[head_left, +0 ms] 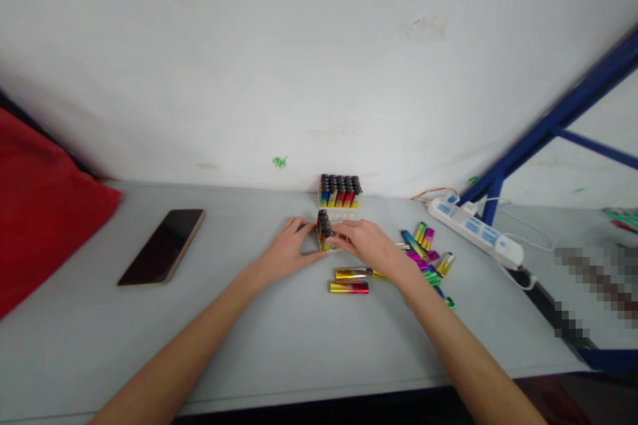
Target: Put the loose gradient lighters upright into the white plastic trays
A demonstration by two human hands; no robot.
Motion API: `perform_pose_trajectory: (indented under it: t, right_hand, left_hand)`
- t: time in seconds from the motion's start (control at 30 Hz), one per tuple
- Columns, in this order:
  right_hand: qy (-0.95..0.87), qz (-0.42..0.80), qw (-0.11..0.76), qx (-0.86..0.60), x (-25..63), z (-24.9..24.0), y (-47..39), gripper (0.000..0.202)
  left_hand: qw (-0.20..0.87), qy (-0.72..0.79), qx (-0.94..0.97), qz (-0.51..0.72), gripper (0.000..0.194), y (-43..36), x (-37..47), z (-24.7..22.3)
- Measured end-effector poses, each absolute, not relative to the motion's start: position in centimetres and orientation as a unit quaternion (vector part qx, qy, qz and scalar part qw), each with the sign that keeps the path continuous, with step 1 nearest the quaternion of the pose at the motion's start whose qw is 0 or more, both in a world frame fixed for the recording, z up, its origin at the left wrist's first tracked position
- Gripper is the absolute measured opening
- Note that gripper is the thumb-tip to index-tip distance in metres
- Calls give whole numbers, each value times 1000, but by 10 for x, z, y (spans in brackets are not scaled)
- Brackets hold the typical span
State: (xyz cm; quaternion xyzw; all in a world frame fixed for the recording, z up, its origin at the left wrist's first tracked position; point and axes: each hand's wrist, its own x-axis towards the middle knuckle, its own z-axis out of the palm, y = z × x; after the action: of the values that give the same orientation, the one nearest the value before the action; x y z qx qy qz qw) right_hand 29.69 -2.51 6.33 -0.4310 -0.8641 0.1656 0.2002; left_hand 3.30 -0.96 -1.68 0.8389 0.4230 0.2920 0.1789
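A small clear tray (343, 215) stands on the table with a row of black-topped lighters (323, 220) upright along its left side. My left hand (284, 255) holds the tray's left end, thumb at the front corner and fingers at the back. My right hand (371, 246) reaches in from the right, its fingers closed at a lighter beside that row; the fingers partly cover it. Near my right wrist lie a gold lighter (353, 273), a yellow-red lighter (349, 287) and a loose pile of colourful lighters (419, 261).
Behind the tray, a second tray full of lighters (341, 191) stands near the wall. A phone (162, 247) lies on the left, with red cloth (44, 199) beyond it. At right are a white power strip (476, 229) with cables and a blue metal frame (528, 139).
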Motion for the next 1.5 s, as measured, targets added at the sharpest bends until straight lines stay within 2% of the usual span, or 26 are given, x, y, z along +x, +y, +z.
perform_pose_trajectory:
  t: [0.17,0.3,0.4,0.5,0.57,0.77,0.9,1.07,1.23,1.33,1.5]
  right_hand:
    - [-821,213,254,-464,343,56,-46,35]
    - [-849,187,207,-448,372,43,-71,17]
    - [-867,146,155,-450,373,33,-81,14]
    - [-865,160,157,-449,367,31,-83,8]
    - [-845,215,206,-445,366,34,-84,9]
    - [-632,409,470,-460,359,41,-83,53]
    - [-501,494,569,-426,334,53,-68,58]
    - [-511,548,534,-392,292,69,-41,64]
    - [-560,440,522,-470,260,40,-40,63]
    - [-576,398,496,-514,258,23,-54,61]
    - [-584,391,457,-545,264,21,-61,48]
  left_hand:
    - [179,425,839,291,58,-9,33,-16]
    - [188,416,841,290,59,-7,30,-17]
    - [192,412,845,282,60,-5,27,-16]
    - [201,403,850,272,62,-4,23,-13]
    - [206,395,854,269,62,-3,20,-12]
    - [211,366,868,261,59,1,6,-6]
    - [228,346,877,243,58,5,-3,-4]
    - [226,369,864,256,63,2,2,-10]
    - [222,413,834,291,83,-3,14,-17]
    - [231,411,831,297,83,-3,14,-17]
    - [232,416,827,298,81,-3,13,-16]
